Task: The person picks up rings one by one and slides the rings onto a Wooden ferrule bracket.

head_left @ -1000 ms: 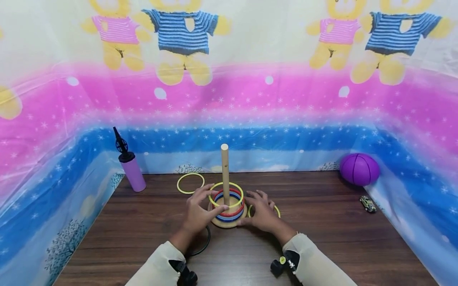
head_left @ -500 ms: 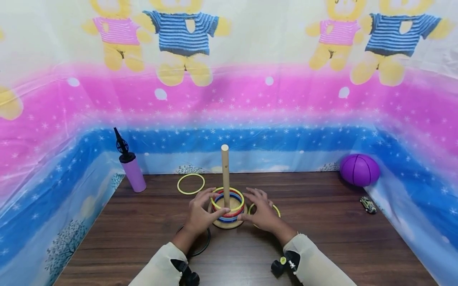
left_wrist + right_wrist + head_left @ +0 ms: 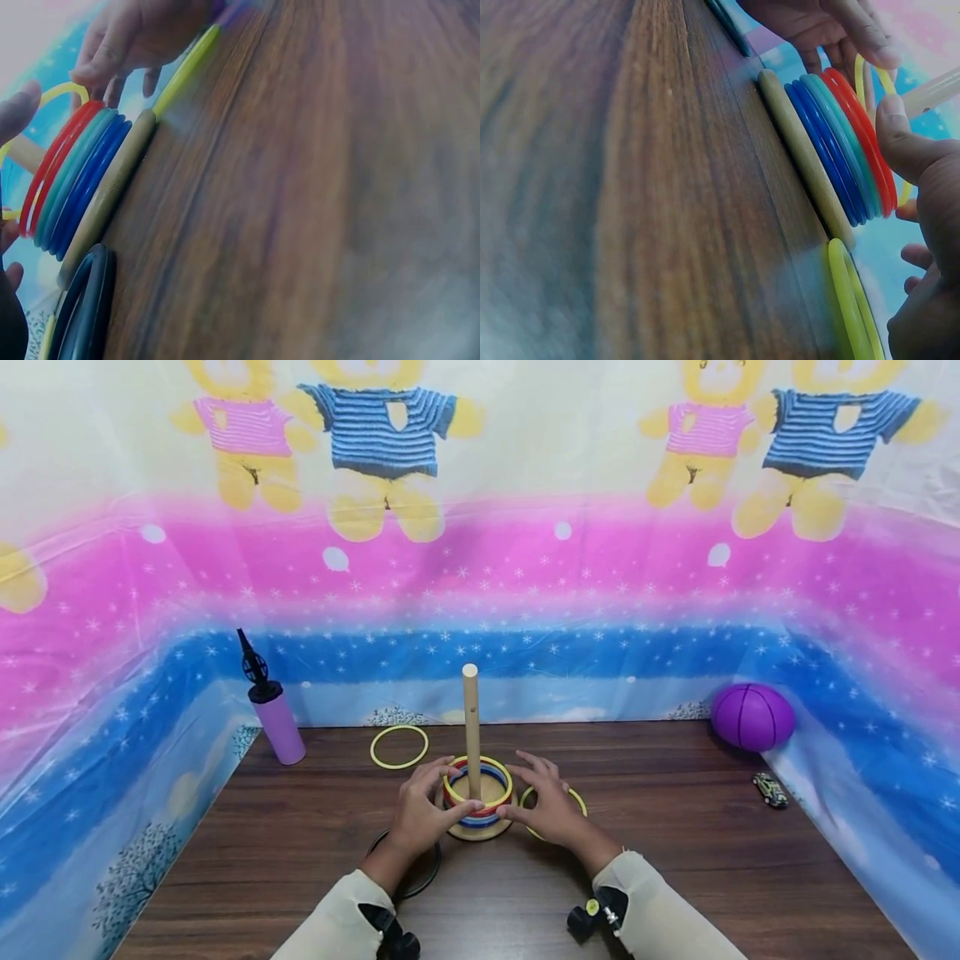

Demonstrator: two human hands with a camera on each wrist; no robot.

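The yellow ring [image 3: 477, 778] has dropped lower onto the ring stack [image 3: 477, 802] round the peg [image 3: 471, 727]. The left hand [image 3: 422, 811] and right hand [image 3: 546, 803], fingers loosely spread, pinch its two sides above the wooden base [image 3: 477, 830] on the counter [image 3: 675, 860].

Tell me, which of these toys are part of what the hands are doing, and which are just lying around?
In use: left hand, right hand, yellow ring atop the ring stack, wooden peg, round base.

Lying about: loose yellow ring, another yellow ring under the right hand, black ring, purple pump, purple ball, toy car.
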